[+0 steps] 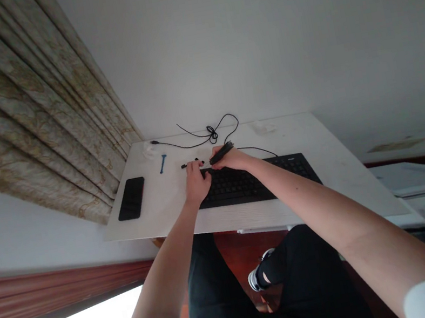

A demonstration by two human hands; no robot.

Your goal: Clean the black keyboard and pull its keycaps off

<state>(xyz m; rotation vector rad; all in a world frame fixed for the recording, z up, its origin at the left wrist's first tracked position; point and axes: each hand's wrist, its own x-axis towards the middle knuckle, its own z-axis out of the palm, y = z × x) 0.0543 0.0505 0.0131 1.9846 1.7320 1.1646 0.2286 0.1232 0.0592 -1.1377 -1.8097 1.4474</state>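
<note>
My right hand [229, 159] grips a thick black pen-shaped object [221, 152], which points up and to the right above the far edge of a black keyboard [237, 184]. My left hand [197, 182] rests just left of the keyboard on the white desk [170, 199]. Its fingertips lie on a thin black stick [187, 165], and I cannot tell whether they grip it. A black cable [193, 143] with a tangled loop runs along the desk behind both hands.
A black smartphone [131, 198] lies near the desk's left edge, and a small blue plastic piece [163, 163] lies beyond it. White scraps [148, 151] sit at the far edge. A patterned curtain [32, 114] hangs along the left side, and a wall rises behind the desk.
</note>
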